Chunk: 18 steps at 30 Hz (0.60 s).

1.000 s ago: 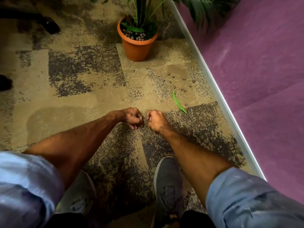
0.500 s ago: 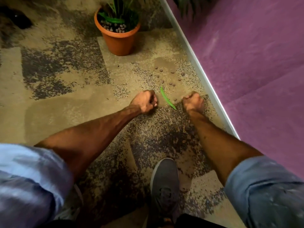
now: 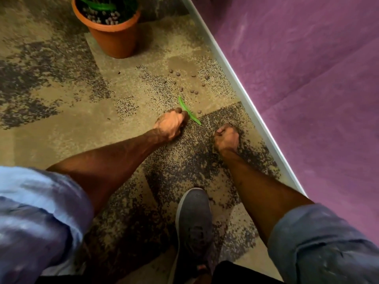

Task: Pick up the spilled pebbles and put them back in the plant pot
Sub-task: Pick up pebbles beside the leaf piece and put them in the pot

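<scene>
Several small brown spilled pebbles [image 3: 176,74] lie scattered on the mottled carpet between the terracotta plant pot [image 3: 115,38] and the white skirting. The pot stands at the top, with more pebbles and green stems inside. A loose green leaf [image 3: 194,119] lies on the carpet just short of the pebbles. My left hand [image 3: 170,125] is down at the leaf, its curled fingertips closed over the leaf's middle. My right hand [image 3: 226,139] is a closed fist resting low on the dark carpet patch to the right, apart from the leaf; nothing shows in it.
A purple wall [image 3: 297,78] with a white skirting strip [image 3: 242,93] runs diagonally along the right. My grey shoe [image 3: 193,220] is planted below the hands. One stray pebble [image 3: 119,72] lies left of the main scatter, and another [image 3: 199,111] sits beside the leaf.
The view has dropped closer to the floor. My hands, fists together a second ago, have spread apart; the left has reached onto the leaf and the right has moved toward the skirting.
</scene>
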Motion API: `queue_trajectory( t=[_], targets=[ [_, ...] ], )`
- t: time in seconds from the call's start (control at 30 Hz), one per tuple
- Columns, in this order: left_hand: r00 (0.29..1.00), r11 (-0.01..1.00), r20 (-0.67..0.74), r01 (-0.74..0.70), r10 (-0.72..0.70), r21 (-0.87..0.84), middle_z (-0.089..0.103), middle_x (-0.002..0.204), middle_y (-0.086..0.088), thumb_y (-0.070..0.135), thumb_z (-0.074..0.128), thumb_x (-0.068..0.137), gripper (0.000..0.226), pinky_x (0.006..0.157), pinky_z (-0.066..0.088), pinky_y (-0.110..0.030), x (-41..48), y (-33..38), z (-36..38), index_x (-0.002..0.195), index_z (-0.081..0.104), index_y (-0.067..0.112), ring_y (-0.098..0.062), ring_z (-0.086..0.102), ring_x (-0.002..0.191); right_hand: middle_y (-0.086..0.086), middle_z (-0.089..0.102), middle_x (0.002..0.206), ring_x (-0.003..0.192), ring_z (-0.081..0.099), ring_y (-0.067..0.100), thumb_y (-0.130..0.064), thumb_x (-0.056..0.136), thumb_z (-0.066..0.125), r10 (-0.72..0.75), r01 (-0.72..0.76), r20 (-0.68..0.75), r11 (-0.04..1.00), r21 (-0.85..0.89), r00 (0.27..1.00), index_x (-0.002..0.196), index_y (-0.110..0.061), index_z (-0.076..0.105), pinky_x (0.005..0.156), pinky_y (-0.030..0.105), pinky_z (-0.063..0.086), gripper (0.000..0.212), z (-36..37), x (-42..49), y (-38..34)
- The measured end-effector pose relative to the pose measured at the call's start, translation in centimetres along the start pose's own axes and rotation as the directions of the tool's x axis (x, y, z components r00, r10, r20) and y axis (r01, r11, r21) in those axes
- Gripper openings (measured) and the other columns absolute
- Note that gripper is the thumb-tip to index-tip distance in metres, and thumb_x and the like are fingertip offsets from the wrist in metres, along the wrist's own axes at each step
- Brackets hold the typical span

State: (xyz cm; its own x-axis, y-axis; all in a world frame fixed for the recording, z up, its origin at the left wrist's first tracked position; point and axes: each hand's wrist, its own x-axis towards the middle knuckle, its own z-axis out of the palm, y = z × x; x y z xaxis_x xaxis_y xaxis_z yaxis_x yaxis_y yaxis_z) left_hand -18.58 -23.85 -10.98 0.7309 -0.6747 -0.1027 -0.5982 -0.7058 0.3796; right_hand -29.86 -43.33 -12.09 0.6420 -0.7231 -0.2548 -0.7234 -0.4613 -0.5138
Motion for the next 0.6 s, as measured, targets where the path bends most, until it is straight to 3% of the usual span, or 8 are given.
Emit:
queue_trajectory(
  t=[0.07,0.17,0.23,0.33,0.47,0.5,0.53,0.6],
  targets=[
    [1.0,1.0,0.016,0.017,-0.017,0.001,0.066,0.113,-0.012,0.007,0.064,0.091,0.028,0.082,0.059,-0.048,0.1,-0.3,-0.2,0.118,0.064,0.014,-0.035,0.066,0.096,0.011,0.072,0.109,0.1,0.07,0.028,0.005,0.096,0.061,0.005,-0.007,0.027,0.997,0.08,1.0,0.106,-0.001,0.069,0.082,0.032,0.063,0.014,-0.4,0.3,0.1],
    [0.998,0.998,0.044,0.038,-0.036,-0.054,0.07,0.11,-0.011,0.005,0.064,0.093,0.024,0.074,0.059,-0.037,0.3,-0.8,-0.2,0.116,0.066,0.01,-0.027,0.069,0.089,0.011,0.073,0.113,0.104,0.074,0.027,0.001,0.094,0.069,0.018,-0.03,0.072,0.983,0.179,0.997,0.104,-0.005,0.068,0.086,0.044,0.064,0.011,-0.8,0.6,0.1],
    [0.998,0.991,0.015,0.06,-0.058,-0.116,0.071,0.11,-0.011,0.009,0.06,0.098,0.021,0.072,0.062,-0.034,0.6,-1.0,-0.4,0.117,0.067,0.006,-0.026,0.073,0.088,0.007,0.071,0.113,0.103,0.075,0.023,-0.003,0.094,0.072,0.042,-0.064,0.078,0.95,0.304,0.996,0.097,-0.011,0.066,0.078,0.038,0.067,0.011,-0.8,1.0,-0.5],
    [0.988,0.987,-0.071,0.133,-0.139,-0.086,0.07,0.109,-0.01,0.017,0.059,0.099,0.021,0.076,0.062,-0.038,1.4,-1.0,-0.9,0.116,0.07,0.011,-0.028,0.072,0.091,0.005,0.073,0.108,0.094,0.076,0.017,-0.008,0.095,0.072,0.007,-0.037,0.099,0.952,0.303,0.995,0.097,-0.011,0.069,0.07,0.028,0.066,0.004,-0.6,2.3,-2.8],
    [0.979,0.882,-0.031,0.169,-0.203,-0.439,0.069,0.101,0.001,0.023,0.052,0.108,0.018,0.051,0.052,-0.025,3.3,0.0,-0.9,0.123,0.061,0.024,-0.012,0.065,0.071,0.003,0.067,0.089,0.084,0.064,0.019,-0.002,0.098,0.059,-0.17,0.153,0.085,0.972,0.177,0.982,0.084,-0.011,0.066,0.072,0.031,0.062,0.017,0.3,4.6,-5.6],
    [0.986,0.896,-0.051,0.123,-0.16,-0.427,0.066,0.108,0.0,0.026,0.049,0.109,0.02,0.054,0.056,-0.027,3.8,0.1,-1.0,0.127,0.057,0.025,-0.013,0.064,0.075,0.006,0.067,0.092,0.087,0.063,0.021,-0.006,0.098,0.057,-0.246,0.24,0.071,0.967,0.08,0.967,0.089,-0.01,0.067,0.076,0.031,0.06,0.014,0.5,5.3,-6.1],
    [0.995,0.942,-0.05,0.069,-0.09,-0.329,0.062,0.121,-0.003,0.028,0.048,0.109,0.026,0.068,0.062,-0.033,4.3,0.1,-1.0,0.135,0.053,0.025,-0.016,0.065,0.087,0.009,0.069,0.101,0.095,0.063,0.025,-0.013,0.099,0.058,-0.3,0.301,0.116,0.954,0.012,0.947,0.099,-0.011,0.069,0.085,0.034,0.058,0.011,0.4,5.8,-6.5],
    [0.998,0.997,0.016,-0.056,0.057,-0.054,0.041,0.151,-0.012,0.027,0.048,0.109,0.042,0.107,0.052,-0.045,4.9,-0.5,-0.2,0.15,0.044,0.021,-0.024,0.057,0.126,0.012,0.068,0.121,0.114,0.062,0.03,-0.021,0.099,0.058,-0.358,0.39,0.186,0.903,-0.18,0.915,0.118,-0.016,0.068,0.102,0.039,0.049,0.022,0.5,6.8,-6.9]
  ],
)
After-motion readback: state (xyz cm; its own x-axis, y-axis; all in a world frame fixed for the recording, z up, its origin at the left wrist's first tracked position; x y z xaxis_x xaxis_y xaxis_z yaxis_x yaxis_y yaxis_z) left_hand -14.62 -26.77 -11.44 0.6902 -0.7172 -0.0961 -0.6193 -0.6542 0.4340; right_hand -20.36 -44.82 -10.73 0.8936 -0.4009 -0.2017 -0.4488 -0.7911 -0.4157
